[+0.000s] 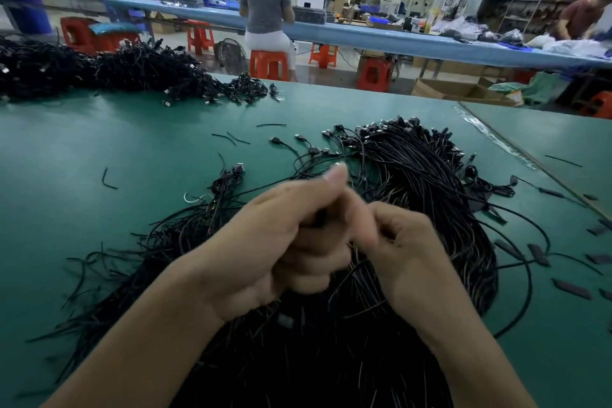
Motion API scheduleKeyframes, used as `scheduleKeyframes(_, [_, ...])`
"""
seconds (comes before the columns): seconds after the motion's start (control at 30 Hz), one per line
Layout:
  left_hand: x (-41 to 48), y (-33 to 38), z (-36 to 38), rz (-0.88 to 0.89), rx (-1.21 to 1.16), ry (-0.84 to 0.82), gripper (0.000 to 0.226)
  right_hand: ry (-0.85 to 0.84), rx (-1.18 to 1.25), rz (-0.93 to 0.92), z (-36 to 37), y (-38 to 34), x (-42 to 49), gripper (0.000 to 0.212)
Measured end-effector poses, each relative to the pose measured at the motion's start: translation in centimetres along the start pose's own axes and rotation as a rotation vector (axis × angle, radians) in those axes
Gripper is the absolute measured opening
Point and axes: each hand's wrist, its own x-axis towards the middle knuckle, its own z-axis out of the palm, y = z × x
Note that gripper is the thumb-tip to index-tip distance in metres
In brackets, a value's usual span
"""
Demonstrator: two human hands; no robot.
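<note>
Upper left of the frame: a far heap of black cables lies on the green surface. Lower centre: my left hand, thumb raised, has its fingers curled round a black cable, which it grips just above the big cable pile spread across the middle. My right hand touches it from the right and pinches the cable beside the left knuckles, its fingertips blurred. The hands are pressed together. Right edge: short flat black pieces lie scattered on the surface.
</note>
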Motion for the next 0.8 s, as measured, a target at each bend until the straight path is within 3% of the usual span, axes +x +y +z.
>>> scheduleKeyframes(0.1, [1.2, -0.6, -0.3, 0.190, -0.172, 0.312, 0.042, -0.206, -0.099, -0.035, 0.9, -0.7, -0.7, 0.022])
scheduleKeyframes(0.17, [1.6, -1.1, -1.1, 0.266, -0.124, 0.513, 0.042, -0.258, -0.192, -0.066, 1.1, -1.1, -0.9, 0.017])
scheduleKeyframes(0.23, [1.9, -1.9, -1.6, 0.315, 0.096, 0.654, 0.040, -0.273, -0.216, -0.047, 0.9, -1.6, -1.0, 0.017])
scheduleKeyframes(0.33, [1.8, -2.9, -1.9, 0.429, 0.674, 0.777, 0.034, -0.286, -0.205, -0.098, 0.4, -2.6, -1.3, 0.020])
scheduleKeyframes(0.4, [1.7, -3.1, -1.9, 0.430, 0.920, 0.720, 0.032, -0.232, -0.143, -0.155, -0.2, -2.9, -1.3, 0.024])
scheduleKeyframes(0.43, [1.6, -3.1, -1.8, 0.389, 0.911, 0.652, 0.034, -0.175, -0.114, -0.184, -0.6, -3.0, -1.2, 0.026])
scheduleKeyframes(0.67, [0.9, -1.7, -0.3, -0.079, 0.461, 0.326, 0.062, 0.143, 0.045, -0.203, -0.9, -2.3, -0.6, 0.024])
scheduleKeyframes(0.8, [0.3, -0.6, -0.7, -0.103, 0.088, 0.174, 0.055, 0.158, 0.158, -0.067, -0.2, -1.8, -0.4, 0.031])
